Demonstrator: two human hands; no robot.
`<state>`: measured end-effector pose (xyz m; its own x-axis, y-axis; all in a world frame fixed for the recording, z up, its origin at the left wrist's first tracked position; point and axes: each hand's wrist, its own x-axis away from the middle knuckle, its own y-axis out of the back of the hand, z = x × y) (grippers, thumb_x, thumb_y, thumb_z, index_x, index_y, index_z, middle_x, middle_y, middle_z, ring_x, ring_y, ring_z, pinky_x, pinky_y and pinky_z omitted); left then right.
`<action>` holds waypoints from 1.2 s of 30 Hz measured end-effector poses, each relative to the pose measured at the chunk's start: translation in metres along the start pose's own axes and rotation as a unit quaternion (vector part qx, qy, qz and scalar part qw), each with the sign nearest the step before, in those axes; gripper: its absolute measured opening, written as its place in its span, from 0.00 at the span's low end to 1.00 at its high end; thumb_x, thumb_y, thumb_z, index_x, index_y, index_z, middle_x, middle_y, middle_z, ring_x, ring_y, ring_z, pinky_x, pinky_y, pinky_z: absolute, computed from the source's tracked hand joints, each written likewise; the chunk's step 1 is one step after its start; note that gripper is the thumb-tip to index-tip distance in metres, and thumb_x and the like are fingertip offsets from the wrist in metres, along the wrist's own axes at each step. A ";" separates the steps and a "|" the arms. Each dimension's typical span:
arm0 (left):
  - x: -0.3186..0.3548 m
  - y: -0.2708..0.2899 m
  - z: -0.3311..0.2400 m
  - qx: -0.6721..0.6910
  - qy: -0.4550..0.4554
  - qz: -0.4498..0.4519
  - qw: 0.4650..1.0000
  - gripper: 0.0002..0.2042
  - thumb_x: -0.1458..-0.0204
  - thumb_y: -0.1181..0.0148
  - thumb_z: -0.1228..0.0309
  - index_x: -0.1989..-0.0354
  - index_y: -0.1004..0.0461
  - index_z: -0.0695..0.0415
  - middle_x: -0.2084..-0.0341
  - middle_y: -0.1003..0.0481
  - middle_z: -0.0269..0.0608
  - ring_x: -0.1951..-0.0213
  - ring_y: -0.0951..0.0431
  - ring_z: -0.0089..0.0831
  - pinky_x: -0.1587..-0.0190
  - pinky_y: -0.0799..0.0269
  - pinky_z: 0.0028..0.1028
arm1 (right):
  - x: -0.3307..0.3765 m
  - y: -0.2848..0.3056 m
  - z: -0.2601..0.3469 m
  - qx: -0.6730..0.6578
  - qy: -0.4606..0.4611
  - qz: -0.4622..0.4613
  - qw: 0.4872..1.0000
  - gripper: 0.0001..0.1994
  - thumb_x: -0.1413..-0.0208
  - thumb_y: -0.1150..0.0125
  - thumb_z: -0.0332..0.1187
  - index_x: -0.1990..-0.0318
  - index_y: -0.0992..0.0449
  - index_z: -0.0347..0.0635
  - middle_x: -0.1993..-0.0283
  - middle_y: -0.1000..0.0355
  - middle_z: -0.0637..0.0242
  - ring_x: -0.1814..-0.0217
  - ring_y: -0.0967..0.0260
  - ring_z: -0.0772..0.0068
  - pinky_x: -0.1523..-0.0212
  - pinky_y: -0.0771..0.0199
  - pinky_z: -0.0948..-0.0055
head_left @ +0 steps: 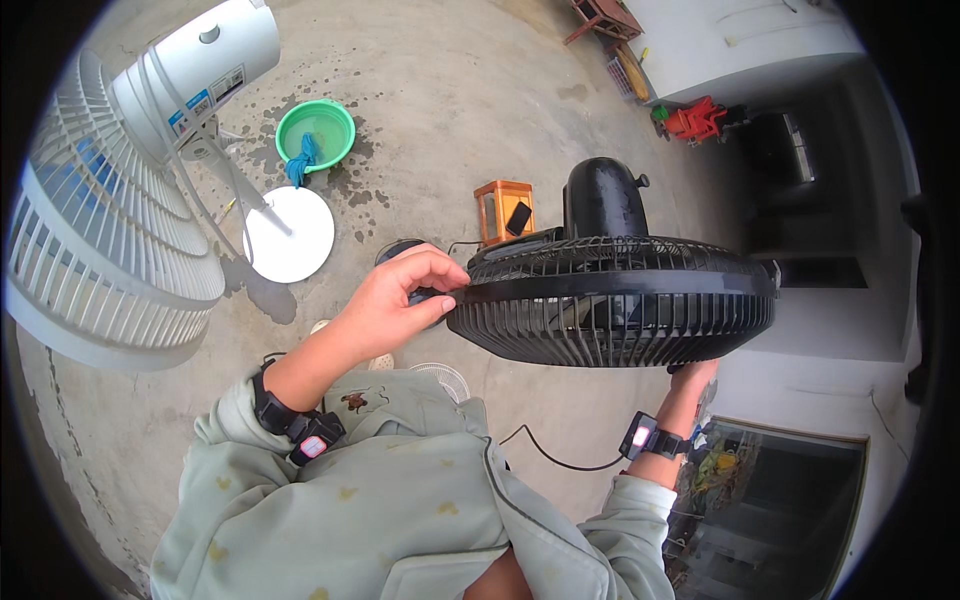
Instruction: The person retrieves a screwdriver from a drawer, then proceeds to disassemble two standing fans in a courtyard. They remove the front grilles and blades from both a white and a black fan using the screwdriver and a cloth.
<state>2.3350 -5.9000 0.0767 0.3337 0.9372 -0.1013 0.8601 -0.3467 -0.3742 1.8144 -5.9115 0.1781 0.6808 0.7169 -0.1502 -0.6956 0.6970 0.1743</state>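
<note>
A black electric fan (615,315) stands in front of me, its round guard seen edge-on and its motor housing (606,200) on the far side. At the left end of the guard's rim, my left hand (400,295) is closed, thumb and forefinger pinching the edge. My right hand (697,375) reaches the near lower right of the guard. The grille hides most of its fingers, so their grip does not show.
To the left, a white fan (195,85) leans over its round white base (290,235). A green basin (345,130) with water and a blue cloth sits on the wet concrete floor. Beyond the black fan are an orange stool (487,215) and a dark phone (518,218) on it.
</note>
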 end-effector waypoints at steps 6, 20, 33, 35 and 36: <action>0.008 0.003 0.004 -0.114 -0.067 0.026 0.991 0.22 0.52 0.28 0.74 0.50 0.29 0.63 0.51 0.29 0.41 0.48 0.23 0.35 0.42 0.26 0.36 | 0.010 -0.015 0.024 0.084 -0.024 -0.029 0.996 0.24 0.38 0.48 0.60 0.51 0.26 0.50 0.65 0.27 0.76 0.70 0.35 0.81 0.76 0.40 0.79; -0.036 0.028 -0.007 -0.259 -0.040 -0.063 0.963 0.27 0.52 0.27 0.78 0.44 0.33 0.64 0.52 0.24 0.43 0.49 0.22 0.32 0.48 0.22 0.34 | 0.030 0.004 0.008 0.176 0.200 -0.046 0.963 0.19 0.29 0.52 0.47 0.51 0.23 0.41 0.72 0.34 0.73 0.80 0.46 0.87 0.82 0.46 0.80; -0.103 -0.043 -0.034 -0.211 -0.110 -0.295 0.925 0.33 0.32 0.60 0.46 0.27 0.47 0.57 0.30 0.42 0.46 0.31 0.39 0.39 0.33 0.41 0.44 | 0.074 0.027 -0.034 -0.122 -0.017 0.272 0.954 0.15 0.33 0.43 0.37 0.45 0.21 0.42 0.60 0.23 0.78 0.78 0.45 0.91 0.78 0.43 0.84; -0.112 -0.038 -0.037 -0.202 -0.107 -0.290 0.929 0.35 0.32 0.65 0.42 0.26 0.49 0.56 0.29 0.44 0.45 0.28 0.45 0.41 0.31 0.44 0.47 | 0.089 0.015 -0.044 -0.179 -0.025 0.289 0.940 0.13 0.34 0.43 0.33 0.46 0.22 0.38 0.64 0.27 0.78 0.74 0.41 0.88 0.74 0.40 0.82; -0.119 -0.033 -0.038 -0.183 -0.097 -0.268 0.941 0.34 0.32 0.63 0.43 0.26 0.47 0.55 0.29 0.43 0.45 0.28 0.44 0.40 0.32 0.43 0.46 | 0.096 0.010 -0.047 -0.174 -0.061 0.277 0.943 0.13 0.34 0.43 0.32 0.47 0.22 0.37 0.64 0.29 0.78 0.72 0.40 0.87 0.72 0.38 0.81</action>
<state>2.2818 -6.0017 0.1358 -0.2318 0.9582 -0.1676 0.9720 0.2213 -0.0793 1.8620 -5.8348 0.1198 0.1969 0.9803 -0.0130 -0.9712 0.1932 -0.1393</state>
